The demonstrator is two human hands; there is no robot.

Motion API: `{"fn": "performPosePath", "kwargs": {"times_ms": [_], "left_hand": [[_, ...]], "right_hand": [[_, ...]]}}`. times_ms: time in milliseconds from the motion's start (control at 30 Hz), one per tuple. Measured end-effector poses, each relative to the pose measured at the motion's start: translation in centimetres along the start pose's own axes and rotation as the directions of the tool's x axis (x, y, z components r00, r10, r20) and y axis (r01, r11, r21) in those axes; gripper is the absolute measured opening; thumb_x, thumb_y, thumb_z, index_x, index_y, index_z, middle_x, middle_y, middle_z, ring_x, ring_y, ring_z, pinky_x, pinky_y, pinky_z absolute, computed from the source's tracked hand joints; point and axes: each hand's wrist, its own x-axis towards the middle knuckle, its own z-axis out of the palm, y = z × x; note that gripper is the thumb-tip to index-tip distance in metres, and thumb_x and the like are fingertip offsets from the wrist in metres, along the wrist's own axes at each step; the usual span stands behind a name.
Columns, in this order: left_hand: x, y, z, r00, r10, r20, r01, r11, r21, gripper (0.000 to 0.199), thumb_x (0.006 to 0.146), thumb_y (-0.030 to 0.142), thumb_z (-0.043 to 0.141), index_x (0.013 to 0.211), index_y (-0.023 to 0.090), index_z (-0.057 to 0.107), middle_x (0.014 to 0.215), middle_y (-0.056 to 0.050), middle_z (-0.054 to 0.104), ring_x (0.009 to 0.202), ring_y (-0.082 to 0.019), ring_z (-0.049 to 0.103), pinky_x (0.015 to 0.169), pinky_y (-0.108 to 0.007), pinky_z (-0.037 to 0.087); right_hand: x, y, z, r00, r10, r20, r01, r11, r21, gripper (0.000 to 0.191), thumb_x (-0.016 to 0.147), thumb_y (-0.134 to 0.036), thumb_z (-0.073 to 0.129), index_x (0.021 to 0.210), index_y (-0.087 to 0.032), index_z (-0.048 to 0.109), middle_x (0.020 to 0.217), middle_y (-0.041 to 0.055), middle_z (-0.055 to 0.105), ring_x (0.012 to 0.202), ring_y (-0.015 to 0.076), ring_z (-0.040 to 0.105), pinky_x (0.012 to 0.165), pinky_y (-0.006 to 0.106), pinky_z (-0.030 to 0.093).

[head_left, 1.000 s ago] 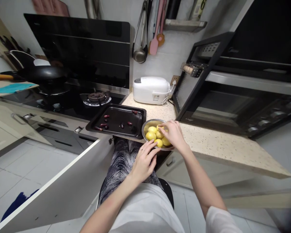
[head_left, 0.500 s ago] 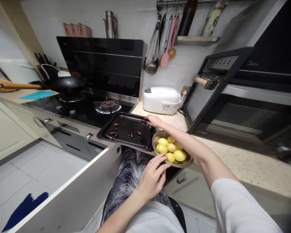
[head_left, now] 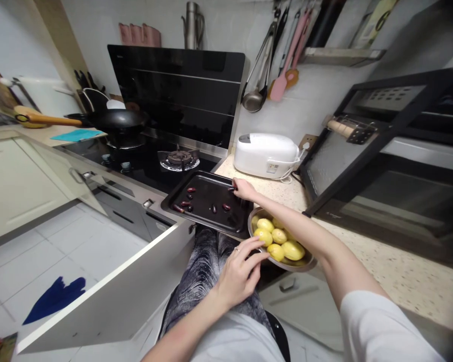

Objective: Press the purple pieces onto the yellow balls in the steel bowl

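Note:
A black baking tray (head_left: 207, 193) lies between the stove and the counter, with several small dark purple pieces (head_left: 226, 206) scattered on it. My right hand (head_left: 243, 189) is at the tray's upper right corner, its fingers pinched on a small dark purple piece. To the right of the tray, a metal bowl (head_left: 304, 265) holds several peeled yellow potatoes (head_left: 293, 250). My left hand (head_left: 243, 266) rests its fingertips at the bowl's near left rim, beside the potatoes, with fingers apart and nothing held.
A white appliance (head_left: 266, 155) stands behind the tray. The stove burner (head_left: 179, 157) and a black wok (head_left: 117, 119) are to the left. An open cabinet door (head_left: 121, 296) juts out at the lower left. A black oven (head_left: 392, 191) occupies the right.
The view has shifted, so the scene sits differently in the picture. My right hand stays at the tray's corner and my left hand stays at the bowl's rim.

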Motion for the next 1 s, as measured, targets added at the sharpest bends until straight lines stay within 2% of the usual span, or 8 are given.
{"fn": "performPosePath", "kwargs": {"times_ms": [100,233,333,500,700,800,900,1000], "left_hand": [[0.1,-0.2,-0.1,1.000,0.012,-0.019,-0.012,1.000,0.008,0.044,0.095,0.004,0.051,0.134,0.023,0.062,0.140,-0.014,0.064,0.141,-0.028,0.055,0.113,-0.050,0.055],[0.8,-1.6,-1.9,0.994,-0.027,-0.105,0.038,0.993,0.112,0.041,0.096,0.005,0.052,0.130,0.024,0.064,0.139,-0.012,0.065,0.139,-0.027,0.056,0.115,-0.050,0.052],[1.5,-3.1,-4.6,0.967,-0.121,-0.226,0.170,0.963,0.210,0.035,0.098,0.009,0.054,0.127,0.024,0.066,0.135,-0.012,0.066,0.131,-0.027,0.061,0.113,-0.050,0.051],[1.7,-4.6,-8.4,0.919,-0.243,-0.310,0.326,0.911,0.253,0.027,0.099,0.012,0.055,0.119,0.022,0.069,0.127,-0.010,0.068,0.122,-0.024,0.064,0.109,-0.045,0.051],[1.4,-4.5,-8.1,0.909,-0.278,-0.311,0.347,0.917,0.195,0.024,0.099,0.014,0.055,0.116,0.021,0.070,0.124,-0.010,0.069,0.120,-0.024,0.065,0.108,-0.043,0.051],[1.4,-4.4,-7.0,0.892,-0.341,-0.297,0.365,0.931,0.027,0.022,0.099,0.020,0.057,0.117,0.021,0.070,0.125,-0.011,0.067,0.120,-0.024,0.065,0.106,-0.041,0.053],[1.4,-4.4,-5.8,0.807,-0.512,-0.295,0.416,0.847,-0.331,0.028,0.097,0.027,0.065,0.124,0.022,0.065,0.132,-0.012,0.064,0.123,-0.024,0.064,0.101,-0.036,0.057],[1.7,-4.3,-5.0,0.637,-0.725,-0.264,0.372,0.588,-0.718,0.037,0.094,0.030,0.071,0.129,0.024,0.060,0.142,-0.011,0.059,0.131,-0.024,0.062,0.106,-0.035,0.055]], "right_hand": [[-1.4,-1.0,-0.1,0.994,-0.112,0.021,0.109,0.990,0.094,0.036,0.089,-0.012,0.063,0.124,-0.017,0.065,0.096,0.0027,0.072,0.085,0.0158,0.064,0.077,0.026,0.049],[-3.7,-2.5,0.1,0.969,-0.234,0.075,0.216,0.958,0.189,0.028,0.088,-0.012,0.059,0.112,-0.019,0.071,0.080,-0.0025,0.069,0.071,0.0123,0.059,0.070,0.023,0.045],[-4.8,-3.4,0.4,0.960,-0.271,0.076,0.249,0.944,0.215,0.022,0.090,-0.015,0.062,0.110,-0.017,0.070,0.082,-0.0008,0.069,0.071,0.0127,0.059,0.071,0.024,0.045],[-5.1,-4.5,0.6,0.957,-0.286,0.040,0.274,0.943,0.188,0.017,0.089,-0.021,0.072,0.105,-0.018,0.071,0.099,0.0060,0.069,0.087,0.0176,0.064,0.079,0.028,0.046],[-5.6,-5.2,0.6,0.957,-0.288,0.038,0.279,0.949,0.150,0.019,0.085,-0.014,0.075,0.103,-0.020,0.074,0.102,0.0080,0.072,0.090,0.0203,0.068,0.079,0.029,0.048],[-5.9,-5.0,0.5,0.959,-0.282,0.026,0.275,0.949,0.156,0.019,0.083,-0.012,0.075,0.100,-0.021,0.077,0.096,0.0060,0.074,0.088,0.0200,0.069,0.080,0.029,0.048],[-6.2,-4.8,-0.4,0.963,-0.270,-0.008,0.267,0.947,0.179,0.019,0.084,-0.012,0.074,0.100,-0.019,0.079,0.091,0.0046,0.075,0.083,0.0177,0.068,0.078,0.028,0.049],[-7.1,-5.3,-1.9,0.958,-0.280,-0.060,0.286,0.928,0.238,0.024,0.087,-0.016,0.071,0.109,-0.019,0.079,0.094,0.0046,0.077,0.080,0.0154,0.067,0.077,0.027,0.050]]}}
